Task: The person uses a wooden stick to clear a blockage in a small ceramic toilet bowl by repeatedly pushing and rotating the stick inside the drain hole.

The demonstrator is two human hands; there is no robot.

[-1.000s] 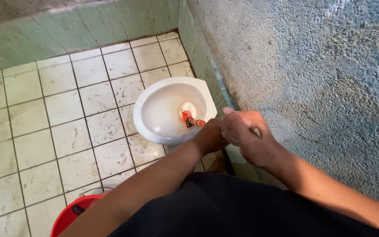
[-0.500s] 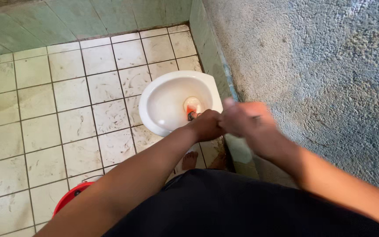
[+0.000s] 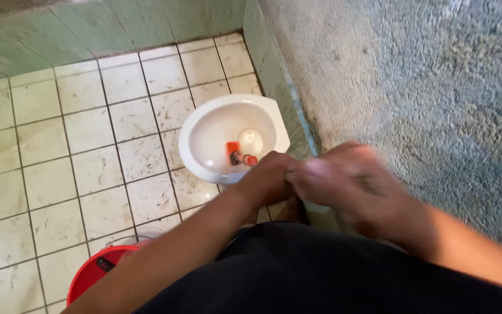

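A white toilet bowl (image 3: 204, 119) is set in the tiled floor beside the wall. Inside it lies the orange head of a brush (image 3: 235, 152), near the drain hole. My left hand (image 3: 265, 181) is closed around the brush's handle at the bowl's near rim. My right hand (image 3: 350, 180) is blurred and grips the same handle just behind the left hand. The handle itself is hidden by my fingers. My dark shorts fill the bottom of the view.
A red bucket (image 3: 97, 270) stands on the dirty white floor tiles (image 3: 88, 168) at the lower left. Green wall tiles (image 3: 117, 26) run along the back. A rough grey concrete wall (image 3: 425, 75) rises close on the right.
The brush head has shifted a little to the left inside the bowl. My right hand is now blurred with motion. The view has tilted slightly.
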